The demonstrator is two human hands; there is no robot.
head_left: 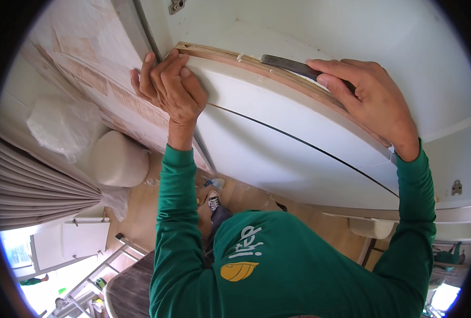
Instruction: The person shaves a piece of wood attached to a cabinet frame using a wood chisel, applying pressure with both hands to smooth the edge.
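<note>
A white cabinet front (277, 114) stands before me, its raw plywood top edge (230, 55) showing brown layers with white residue along it. My right hand (370, 87) grips a flat dark metal tool (288, 64) with a rounded end, thumb and fingers around its near part. The tool lies along the plywood edge. Its other end is hidden by my hand. My left hand (176, 87) rests at the left corner of that edge, fingers bent but apart, with no tool visible in it.
To the left are a patchy stripped wall panel (92, 79), a plastic bag (60, 124), a rounded cream stool (120, 159) and a grey curtain (39, 177). A metal ladder (100, 270) stands lower left. Hinges (176, 6) sit on the cabinet. A bottle (217, 183) lies on the wooden floor (246, 196).
</note>
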